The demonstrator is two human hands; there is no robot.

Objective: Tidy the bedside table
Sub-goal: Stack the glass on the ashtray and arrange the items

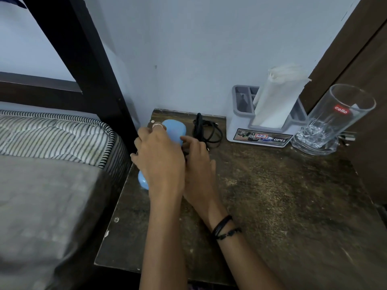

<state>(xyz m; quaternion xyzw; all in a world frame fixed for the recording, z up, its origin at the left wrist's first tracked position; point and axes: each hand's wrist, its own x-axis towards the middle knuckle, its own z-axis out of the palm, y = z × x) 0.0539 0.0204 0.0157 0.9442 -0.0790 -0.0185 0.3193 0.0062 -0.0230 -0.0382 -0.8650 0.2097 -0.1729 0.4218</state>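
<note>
Mattress (pixel 52 130) beside counter's left edge | blue object (pixel 172 130) at counter's (pixel 272 195) back-left corner, gripped by left hand (pixel 161 158) | right hand (pixel 196 155) beside it, fingers curled, hold cannot be told | black cable (pixel 206 130), organiser (pixel 259 124), glass (pixel 333 120) along back edge | step judged: object being repositioned; cable to be coiled next.

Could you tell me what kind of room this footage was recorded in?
Most likely a bedroom, at a bedside corner. A striped mattress in a dark bed frame sits right beside a worn wooden table, which holds a drinking glass and a white organiser against the wall.
</note>
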